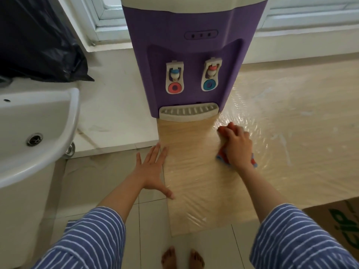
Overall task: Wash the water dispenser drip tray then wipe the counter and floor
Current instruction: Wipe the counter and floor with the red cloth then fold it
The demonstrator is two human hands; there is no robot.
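Note:
A purple water dispenser (194, 55) stands on a wood-look counter (291, 113) covered in clear plastic film. Its white slotted drip tray (188, 112) sits in place at the dispenser's foot. My right hand (237, 146) presses a red and blue cloth (223, 155) onto the counter just right of and below the tray; the cloth's edges show on both sides of the hand. My left hand (153, 169) lies flat with spread fingers on the counter's left front edge, holding nothing.
A white sink (38, 129) with a metal drain is at the left, with a black plastic bag (35, 39) behind it. A cardboard box (338, 226) sits at the lower right. Pale floor tiles (147, 239) and my bare feet are below.

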